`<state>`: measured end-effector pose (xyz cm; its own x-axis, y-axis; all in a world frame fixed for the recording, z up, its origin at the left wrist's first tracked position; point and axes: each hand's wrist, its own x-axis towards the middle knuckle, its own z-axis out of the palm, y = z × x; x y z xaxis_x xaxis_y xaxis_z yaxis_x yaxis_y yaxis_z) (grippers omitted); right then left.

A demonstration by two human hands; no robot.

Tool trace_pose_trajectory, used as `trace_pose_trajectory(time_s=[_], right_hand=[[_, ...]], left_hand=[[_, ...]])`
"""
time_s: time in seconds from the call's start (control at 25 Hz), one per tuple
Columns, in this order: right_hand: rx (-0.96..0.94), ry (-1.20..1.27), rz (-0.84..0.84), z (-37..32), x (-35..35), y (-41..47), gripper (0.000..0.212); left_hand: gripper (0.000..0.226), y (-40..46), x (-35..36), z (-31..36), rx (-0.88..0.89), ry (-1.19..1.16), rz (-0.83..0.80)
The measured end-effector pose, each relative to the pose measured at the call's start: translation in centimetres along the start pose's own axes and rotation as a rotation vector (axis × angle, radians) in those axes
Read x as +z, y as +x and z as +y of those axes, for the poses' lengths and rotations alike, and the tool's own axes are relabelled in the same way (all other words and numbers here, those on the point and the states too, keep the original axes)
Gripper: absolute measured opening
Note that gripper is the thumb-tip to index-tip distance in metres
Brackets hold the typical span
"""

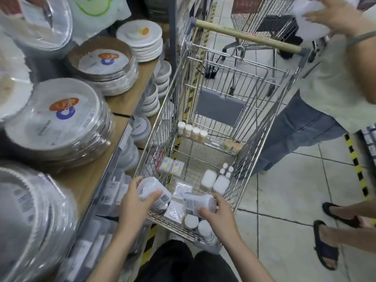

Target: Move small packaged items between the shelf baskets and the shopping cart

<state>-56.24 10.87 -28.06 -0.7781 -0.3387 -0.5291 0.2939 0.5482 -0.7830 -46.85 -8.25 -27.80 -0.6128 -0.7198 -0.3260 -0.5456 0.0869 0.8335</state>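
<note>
One jar (200,204) in each hand (215,212)

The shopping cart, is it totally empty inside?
No, the shopping cart holds many small packages, like a row of little jars at the far end and flat boxes on its floor.

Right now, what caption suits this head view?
Left hand and right hand each grip a clear plastic jar over the wire shopping cart.
</note>
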Motion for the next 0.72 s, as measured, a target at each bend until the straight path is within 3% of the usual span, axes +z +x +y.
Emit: trace_pose_trajectory(time_s=[0.16, 0.28, 0.44, 0.72], right_hand=[[0.029, -0.092, -0.058, -0.7, 2.0, 5.2, 0.047], [0.042, -0.163, -0.082, 0.2, 3.7, 9.2, 0.047], [0.074, -0.251, -0.101, 2.8, 6.0, 13.8, 0.051], [0.036, -0.424, -0.167, 7.0, 12.1, 18.5, 0.054]], left_hand=[[0.045, 5.0, 1.8, -0.3, 0.01, 0.271, -0.024], [0.055, 9.0, 3.4, -2.6, -0.033, 0.294, -0.042], [0.058, 13.1, 6.0, -5.4, 0.04, 0.411, -0.051], [0.06, 17.2, 9.3, -12.2, 0.122, 0.778, -0.278]])
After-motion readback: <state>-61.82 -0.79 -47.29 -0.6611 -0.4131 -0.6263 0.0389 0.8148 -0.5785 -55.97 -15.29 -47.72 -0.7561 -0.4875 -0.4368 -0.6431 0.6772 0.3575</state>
